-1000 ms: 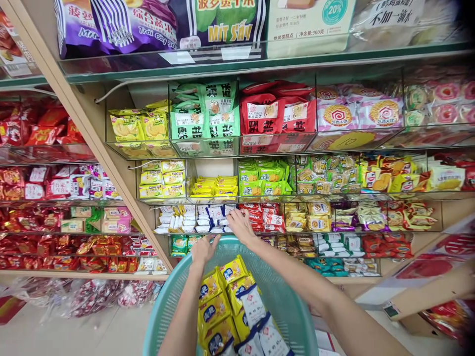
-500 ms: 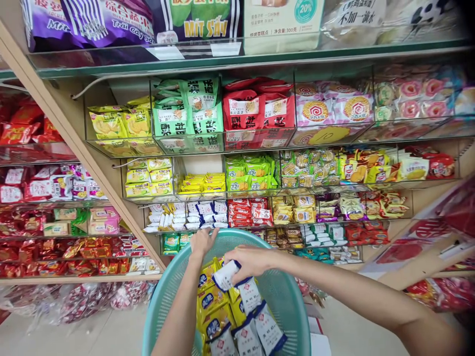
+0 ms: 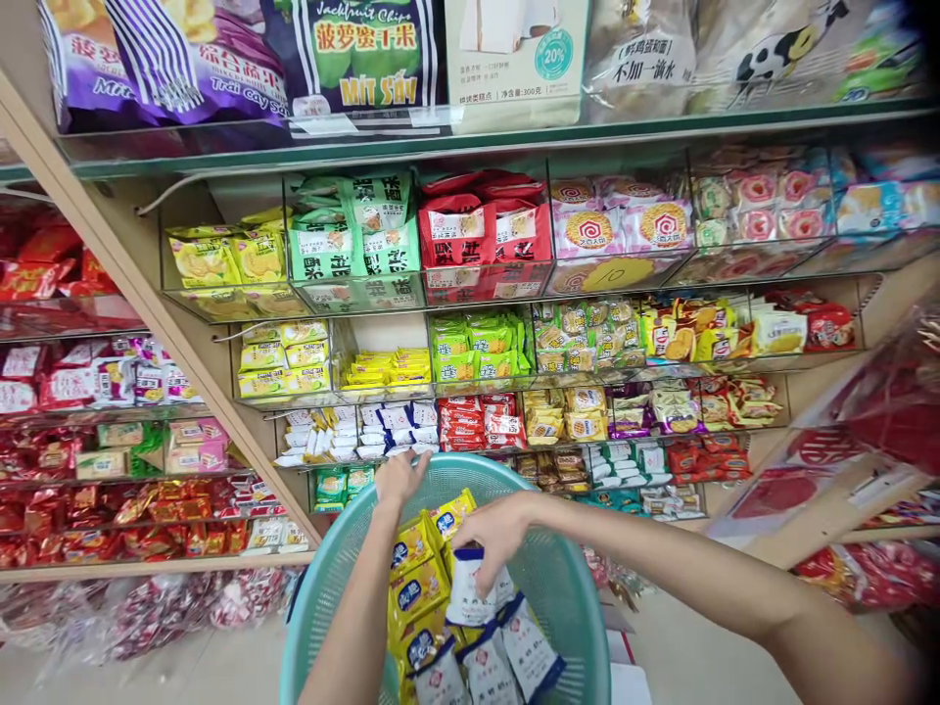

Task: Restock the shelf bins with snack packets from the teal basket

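Note:
My left hand [image 3: 400, 478] is closed over the far rim of a teal plastic basket [image 3: 580, 607]. Inside the basket, my right hand [image 3: 499, 534] pinches a white snack packet [image 3: 467, 592] with dark blue ends, its thumb across the front. That packet lies against other white-and-blue packets [image 3: 493, 671] in the middle of the basket. Yellow snack packets [image 3: 418, 592] with blue oval labels are stacked to the left of them. My right fingers partly cover the packet's upper edge.
Shelves of clear bins rise ahead, with white-and-blue packets [image 3: 397, 426], red packets [image 3: 481, 421] and green packets [image 3: 481, 348] just beyond the basket. A slanting wooden divider [image 3: 158, 343] stands at left. Plastic bags of goods [image 3: 147, 612] lie on the floor below.
My right hand has lowered the white packet and turned it upright against the others in the basket. My left hand stays on the rim. The view has tilted up and shifted slightly right.

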{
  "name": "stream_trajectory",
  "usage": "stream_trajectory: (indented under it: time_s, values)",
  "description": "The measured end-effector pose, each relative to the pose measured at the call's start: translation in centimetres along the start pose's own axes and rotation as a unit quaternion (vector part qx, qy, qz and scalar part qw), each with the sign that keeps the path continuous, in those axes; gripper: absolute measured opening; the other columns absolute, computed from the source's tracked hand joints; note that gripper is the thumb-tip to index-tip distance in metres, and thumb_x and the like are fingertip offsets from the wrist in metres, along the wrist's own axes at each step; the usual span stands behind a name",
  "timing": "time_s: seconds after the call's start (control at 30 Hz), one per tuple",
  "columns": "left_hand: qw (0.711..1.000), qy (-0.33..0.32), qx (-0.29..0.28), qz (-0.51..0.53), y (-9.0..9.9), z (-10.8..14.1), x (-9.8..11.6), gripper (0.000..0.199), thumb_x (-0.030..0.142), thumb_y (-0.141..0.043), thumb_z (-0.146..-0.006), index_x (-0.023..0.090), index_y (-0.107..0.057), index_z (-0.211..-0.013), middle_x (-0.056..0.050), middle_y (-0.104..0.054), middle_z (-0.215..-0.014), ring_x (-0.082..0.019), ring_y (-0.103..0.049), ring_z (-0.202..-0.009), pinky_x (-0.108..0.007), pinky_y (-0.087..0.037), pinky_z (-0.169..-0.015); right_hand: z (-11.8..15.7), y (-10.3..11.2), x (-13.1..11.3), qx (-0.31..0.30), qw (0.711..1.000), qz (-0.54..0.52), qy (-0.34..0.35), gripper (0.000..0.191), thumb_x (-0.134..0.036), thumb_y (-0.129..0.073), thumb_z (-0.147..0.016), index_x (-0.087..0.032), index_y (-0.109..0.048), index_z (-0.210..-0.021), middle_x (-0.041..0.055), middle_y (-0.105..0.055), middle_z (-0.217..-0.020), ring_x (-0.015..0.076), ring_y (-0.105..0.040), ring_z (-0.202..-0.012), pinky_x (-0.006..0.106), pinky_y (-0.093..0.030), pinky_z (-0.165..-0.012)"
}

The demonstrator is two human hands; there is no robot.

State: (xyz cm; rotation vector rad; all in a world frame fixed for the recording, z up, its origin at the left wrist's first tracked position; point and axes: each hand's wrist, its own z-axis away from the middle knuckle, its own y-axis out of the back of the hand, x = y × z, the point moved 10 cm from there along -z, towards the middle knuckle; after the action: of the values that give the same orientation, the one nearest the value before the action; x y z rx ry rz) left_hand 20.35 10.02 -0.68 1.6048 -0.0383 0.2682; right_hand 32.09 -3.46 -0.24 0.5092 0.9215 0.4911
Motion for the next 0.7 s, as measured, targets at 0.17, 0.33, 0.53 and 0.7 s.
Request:
stream_trajectory:
  time_s: [0.17, 0.33, 0.53, 0.7]
  values:
    - [1.000, 0.010, -0.007, 0.004, -0.3, -0.2, -0.1, 0.065, 0.066, -0.027, -0.086, 0.022, -0.064, -0.115, -0.015, -0.069, -0.102, -0.029, -0.064, -0.098, -0.034, -0.045, -0.078, 3.3, -3.0, 2.0, -0.059, 0.998, -0.008, -0.037, 0.034, -0.043, -0.076, -0.056, -0.019, -0.053, -0.066, -0.0074, -0.050, -0.061, 0.0130, -0.049, -0.063, 0.023, -0.036, -0.057]
    - [1.000, -0.001, -0.012, 0.003, -0.7, -0.4, 0.6, 0.066, 0.066, -0.025, -0.086, 0.021, -0.064, -0.114, -0.015, -0.070, -0.101, -0.030, -0.064, -0.097, -0.035, -0.046, -0.076, 3.6, -5.4, 3.5, -0.092, 0.993, 0.008, -0.073, 0.040, -0.046, -0.078, -0.051, -0.021, -0.047, -0.057, -0.0092, -0.044, -0.052, 0.0119, -0.046, -0.055, 0.024, -0.035, -0.053]
    - [1.000, 0.004, -0.015, 0.007, -0.8, -0.4, 0.8, 0.067, 0.067, -0.026, -0.085, 0.022, -0.064, -0.115, -0.015, -0.070, -0.101, -0.030, -0.064, -0.097, -0.035, -0.046, -0.075, 2.3, -7.3, 4.7, -0.096, 0.993, -0.021, -0.072, 0.036, -0.039, -0.082, -0.041, -0.021, -0.054, -0.054, -0.0094, -0.048, -0.052, 0.0136, -0.052, -0.057, 0.024, -0.038, -0.054]
    - [1.000, 0.005, -0.016, 0.008, -1.0, -0.6, 0.7, 0.067, 0.067, -0.025, -0.085, 0.022, -0.064, -0.115, -0.015, -0.070, -0.101, -0.030, -0.064, -0.096, -0.034, -0.046, -0.074, 1.6, -8.1, 5.5, -0.111, 0.992, -0.028, -0.062, 0.033, -0.040, -0.080, -0.044, -0.022, -0.057, -0.058, -0.0080, -0.053, -0.055, 0.0156, -0.056, -0.060, 0.024, -0.040, -0.054]
